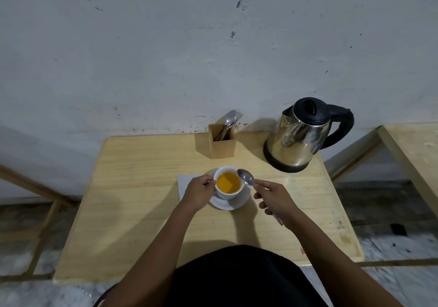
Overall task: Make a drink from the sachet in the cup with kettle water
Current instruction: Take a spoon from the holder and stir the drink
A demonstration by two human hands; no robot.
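Note:
A white cup (225,194) filled with orange liquid stands on a white saucer (237,203) in the middle of the wooden table (142,212). My left hand (199,192) grips the cup's left side, fingers curled at its rim. My right hand (276,199) holds a metal spoon (246,177) by its handle, and the bowl of the spoon hovers just above the cup's right rim. The steel kettle (301,136) with black lid and handle stands at the table's back right. No sachet shows in the view.
A wooden holder (222,144) with a spoon and fork stands at the back, against the wall. A white napkin (186,183) lies under my left hand, left of the saucer. Another wooden table (412,145) stands to the right.

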